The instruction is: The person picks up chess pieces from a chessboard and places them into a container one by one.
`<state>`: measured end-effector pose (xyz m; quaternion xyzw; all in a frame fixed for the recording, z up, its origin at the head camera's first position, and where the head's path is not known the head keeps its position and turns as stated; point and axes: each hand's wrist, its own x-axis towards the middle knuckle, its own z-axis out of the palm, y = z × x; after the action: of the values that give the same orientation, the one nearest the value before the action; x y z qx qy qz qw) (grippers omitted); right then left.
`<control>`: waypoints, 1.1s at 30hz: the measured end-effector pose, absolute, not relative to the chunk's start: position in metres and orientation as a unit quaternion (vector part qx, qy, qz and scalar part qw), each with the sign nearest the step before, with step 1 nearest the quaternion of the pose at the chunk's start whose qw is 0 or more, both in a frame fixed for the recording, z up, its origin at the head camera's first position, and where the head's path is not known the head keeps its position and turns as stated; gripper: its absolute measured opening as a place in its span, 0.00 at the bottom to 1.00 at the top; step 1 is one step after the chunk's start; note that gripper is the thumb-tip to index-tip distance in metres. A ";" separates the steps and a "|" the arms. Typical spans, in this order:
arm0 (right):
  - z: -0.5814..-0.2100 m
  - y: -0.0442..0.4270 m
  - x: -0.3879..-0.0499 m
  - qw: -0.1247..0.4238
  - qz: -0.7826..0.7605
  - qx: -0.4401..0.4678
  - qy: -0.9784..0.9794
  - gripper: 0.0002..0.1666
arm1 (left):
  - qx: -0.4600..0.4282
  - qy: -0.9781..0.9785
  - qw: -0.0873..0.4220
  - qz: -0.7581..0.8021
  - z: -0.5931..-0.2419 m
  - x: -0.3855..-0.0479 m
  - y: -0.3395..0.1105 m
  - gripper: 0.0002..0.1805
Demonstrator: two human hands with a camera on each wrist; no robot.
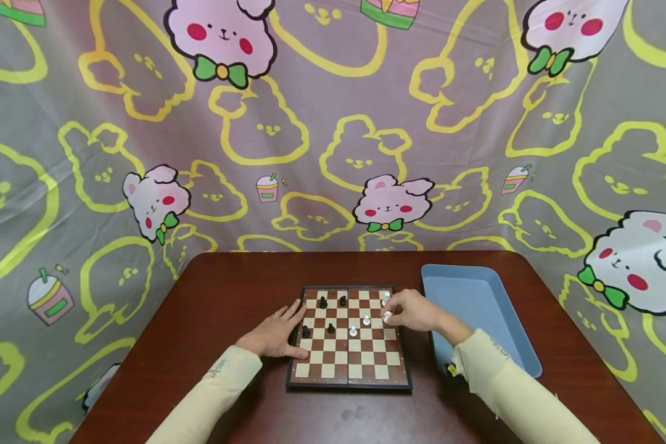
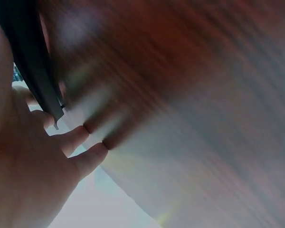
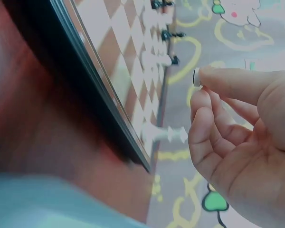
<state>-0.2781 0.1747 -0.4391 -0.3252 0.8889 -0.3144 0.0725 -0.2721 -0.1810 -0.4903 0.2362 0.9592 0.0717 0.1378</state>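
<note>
A brown-and-cream chessboard [image 1: 338, 356] lies on the table. My left hand [image 1: 274, 330] is spread at its left edge, the thumb on the board's corner area. In the left wrist view, fingertips of the left hand [image 2: 42, 156] touch the table beside the board's dark edge [image 2: 31, 52]. Over the board's right side, my right hand [image 1: 416, 310] pinches a white chess piece [image 1: 387, 317]; only its base [image 3: 196, 77] shows in the right wrist view. A tall white piece [image 3: 166, 133] stands near the right hand [image 3: 242, 123]. White pawns [image 1: 366, 320] stand mid-board.
Several black pieces, among them a pawn [image 1: 330, 328] and a knight [image 1: 343, 300], stand on the board's left half. A blue tray [image 1: 466, 296] sits right of the board, partly behind the right forearm. A patterned cloth [image 1: 322, 123] hangs around the table [image 1: 227, 277].
</note>
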 end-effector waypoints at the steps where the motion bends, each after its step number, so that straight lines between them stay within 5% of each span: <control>1: -0.436 0.178 -0.280 0.070 -0.314 -0.324 0.890 0.04 | 0.236 0.959 0.138 0.073 -0.490 -0.272 -0.181 0.60; 33: -0.429 0.259 -0.327 0.092 -0.348 -0.167 0.918 0.14 | 0.236 0.960 0.134 0.066 -0.495 -0.275 -0.183 0.61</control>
<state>-0.3272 0.2591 -0.4285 -0.1669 0.9178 -0.3484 0.0918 -0.2755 -0.1830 -0.4955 0.2361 0.9602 0.0658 0.1338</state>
